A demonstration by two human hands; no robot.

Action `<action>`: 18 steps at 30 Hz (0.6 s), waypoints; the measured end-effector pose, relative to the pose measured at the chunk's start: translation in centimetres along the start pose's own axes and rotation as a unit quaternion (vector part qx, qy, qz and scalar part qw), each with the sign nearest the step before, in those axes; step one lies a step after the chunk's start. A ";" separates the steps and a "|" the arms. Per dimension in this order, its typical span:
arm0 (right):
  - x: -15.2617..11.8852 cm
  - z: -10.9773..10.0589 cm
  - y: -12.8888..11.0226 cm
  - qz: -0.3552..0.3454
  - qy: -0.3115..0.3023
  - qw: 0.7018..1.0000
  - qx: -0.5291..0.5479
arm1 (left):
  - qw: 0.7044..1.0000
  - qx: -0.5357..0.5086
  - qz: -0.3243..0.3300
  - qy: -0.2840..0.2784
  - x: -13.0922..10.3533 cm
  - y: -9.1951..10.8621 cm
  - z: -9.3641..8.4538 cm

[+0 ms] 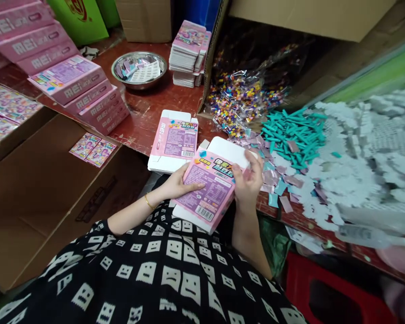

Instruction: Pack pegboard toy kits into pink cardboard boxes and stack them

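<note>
Both hands hold one pink and purple printed box (205, 184) above my lap, its white top flap raised. My left hand (182, 183) grips its left side, thumb across the printed face. On its right edge, near the flap, my right hand (249, 177) has the thumb in front and fingers curled at the top. Just behind it, at the table's edge, lies a stack of flattened pink boxes (177, 139) with white flaps.
Stacked pink boxes (87, 92) and an open carton (30, 180) are on the left. Behind stand a metal bowl (140, 83) and flat box stacks (185, 54). Bead bags (236, 99), teal sticks (295, 137), small packets (273, 177) and white pieces (351, 157) cover the right side.
</note>
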State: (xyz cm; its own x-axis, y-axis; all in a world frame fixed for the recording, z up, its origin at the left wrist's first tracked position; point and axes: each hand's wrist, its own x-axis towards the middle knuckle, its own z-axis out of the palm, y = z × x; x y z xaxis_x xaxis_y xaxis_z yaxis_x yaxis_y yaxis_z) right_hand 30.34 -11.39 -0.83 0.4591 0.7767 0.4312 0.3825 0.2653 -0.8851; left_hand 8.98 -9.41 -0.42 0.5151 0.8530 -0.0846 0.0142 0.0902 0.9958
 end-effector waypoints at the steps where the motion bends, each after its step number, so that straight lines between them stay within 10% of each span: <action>1: -0.5 0.1 0.6 0.028 0.004 0.999 0.031 | 0.999 0.016 0.038 0.020 0.6 0.0 0.2; 8: -1.0 0.5 2.0 0.108 -0.120 0.983 0.084 | 0.975 0.106 0.140 0.134 4.6 0.0 0.7; 18: -2.4 2.6 2.2 0.055 -0.035 0.994 0.085 | 0.972 0.129 0.110 0.160 2.8 -3.0 0.1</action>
State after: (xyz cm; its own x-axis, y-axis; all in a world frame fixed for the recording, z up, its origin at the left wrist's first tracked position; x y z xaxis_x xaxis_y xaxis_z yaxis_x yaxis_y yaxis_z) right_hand 27.98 -11.24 -4.24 0.4313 0.8429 0.3218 0.1891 0.2643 -0.9457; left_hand 10.50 -7.33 -3.64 0.2379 0.9568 0.1670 0.1700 -0.2103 0.9627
